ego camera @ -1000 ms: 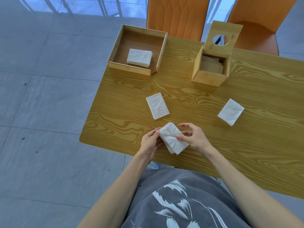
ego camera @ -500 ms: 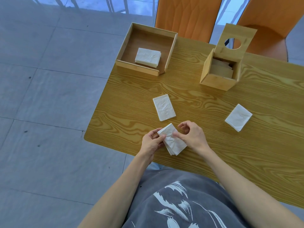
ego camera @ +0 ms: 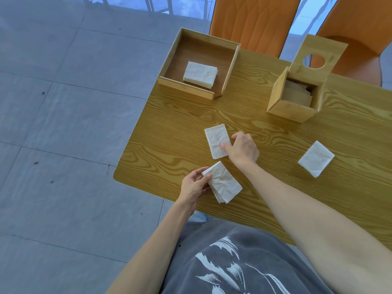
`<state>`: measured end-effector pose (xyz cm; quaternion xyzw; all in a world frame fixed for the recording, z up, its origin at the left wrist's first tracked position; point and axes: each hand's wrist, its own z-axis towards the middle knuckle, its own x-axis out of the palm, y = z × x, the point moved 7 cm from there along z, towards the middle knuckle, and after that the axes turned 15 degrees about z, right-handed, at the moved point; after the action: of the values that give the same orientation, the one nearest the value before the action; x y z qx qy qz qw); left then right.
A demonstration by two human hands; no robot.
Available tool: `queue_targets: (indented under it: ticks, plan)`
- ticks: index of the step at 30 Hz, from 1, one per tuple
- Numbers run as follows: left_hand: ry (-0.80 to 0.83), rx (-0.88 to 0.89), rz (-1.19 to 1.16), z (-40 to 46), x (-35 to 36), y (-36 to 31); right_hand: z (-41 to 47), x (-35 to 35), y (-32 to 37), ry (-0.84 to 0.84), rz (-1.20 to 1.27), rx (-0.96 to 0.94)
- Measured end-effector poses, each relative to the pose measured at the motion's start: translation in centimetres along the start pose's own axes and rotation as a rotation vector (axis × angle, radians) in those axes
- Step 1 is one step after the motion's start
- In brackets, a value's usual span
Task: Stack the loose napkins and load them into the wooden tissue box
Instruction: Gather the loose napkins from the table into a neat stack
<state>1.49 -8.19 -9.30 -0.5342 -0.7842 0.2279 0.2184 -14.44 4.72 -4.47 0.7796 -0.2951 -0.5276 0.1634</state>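
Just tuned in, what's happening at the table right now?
A person is gathering loose napkins. The left hand holds a small stack at the table's near edge, while the right hand presses fingertips on another napkin. One more napkin lies to the right. The tissue box stands open, partly filled.

There is one camera only, worn on the person's head; it looks forward and steeply down, close above the table (ego camera: 275, 187) and both forearms.

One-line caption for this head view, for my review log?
Left hand holds a small napkin stack while right hand touches a loose napkin on the table.
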Motion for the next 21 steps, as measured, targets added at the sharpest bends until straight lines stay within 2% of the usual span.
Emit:
queue_targets:
  ticks: [8,15,21]
  plan:
    - [0.01,0.015,0.009,-0.1,0.2,-0.4,0.4,-0.3,0.3,0.001,0.078,0.016]
    - [0.024,0.023,-0.003,0.3,1.0,-1.5,0.0,-2.3,-2.4,0.025,0.326,0.004]
    - [0.056,0.022,0.019,1.0,2.7,-2.3,-1.3,-4.8,-7.6,-0.028,0.611,0.153]
